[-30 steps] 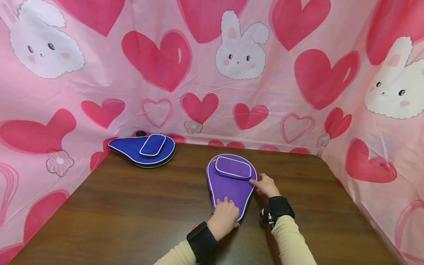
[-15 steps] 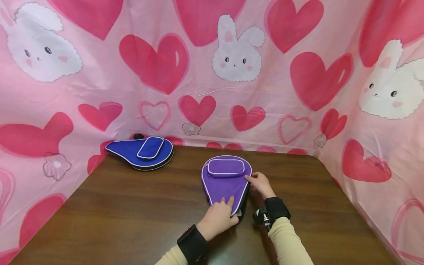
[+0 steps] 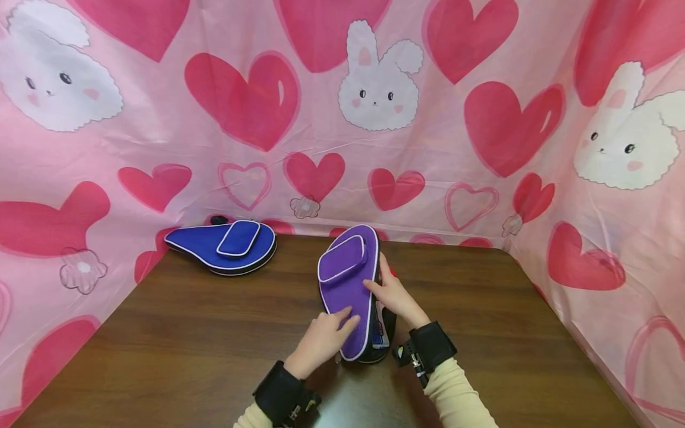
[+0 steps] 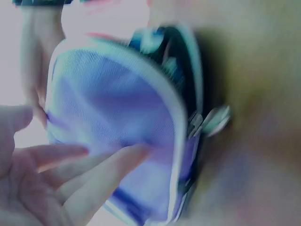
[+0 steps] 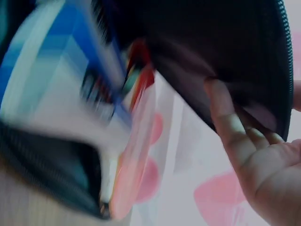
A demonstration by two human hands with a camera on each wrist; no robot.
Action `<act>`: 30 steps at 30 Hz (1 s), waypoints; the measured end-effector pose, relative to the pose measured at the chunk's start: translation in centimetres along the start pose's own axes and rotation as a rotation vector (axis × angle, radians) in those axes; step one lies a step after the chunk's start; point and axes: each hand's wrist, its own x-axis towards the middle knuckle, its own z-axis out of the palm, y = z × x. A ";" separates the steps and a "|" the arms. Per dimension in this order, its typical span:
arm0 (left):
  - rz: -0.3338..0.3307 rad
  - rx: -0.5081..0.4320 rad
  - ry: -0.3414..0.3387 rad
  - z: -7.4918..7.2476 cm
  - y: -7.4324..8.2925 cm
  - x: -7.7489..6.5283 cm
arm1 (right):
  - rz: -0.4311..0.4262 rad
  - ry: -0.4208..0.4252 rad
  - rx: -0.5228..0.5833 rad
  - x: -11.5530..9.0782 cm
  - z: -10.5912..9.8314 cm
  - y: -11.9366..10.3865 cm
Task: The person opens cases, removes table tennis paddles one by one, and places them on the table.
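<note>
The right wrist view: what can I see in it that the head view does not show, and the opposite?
Of these two, only the right wrist view shows zipper teeth and the dark lining inside the open purple case. Only the head view shows the blue case, the left hand, and the pocket on the purple case's front. Both show the right hand, the heart-patterned cloth and something white and blue at the opening.
</note>
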 end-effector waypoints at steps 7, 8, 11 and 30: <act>-0.027 -0.103 0.290 -4.1 -0.2 1.7 | -0.057 -0.196 -0.063 -0.5 3.3 -2.0; -0.031 -0.108 0.310 -4.7 -0.2 1.8 | -0.057 -0.231 -0.092 -0.7 3.9 -2.2; -0.064 -0.082 0.350 -6.2 -0.4 2.2 | -0.065 -0.338 -0.203 -1.4 5.4 -3.0; -0.440 0.077 0.320 -11.2 -7.5 0.5 | -0.007 -0.562 -0.716 -3.1 11.7 -3.1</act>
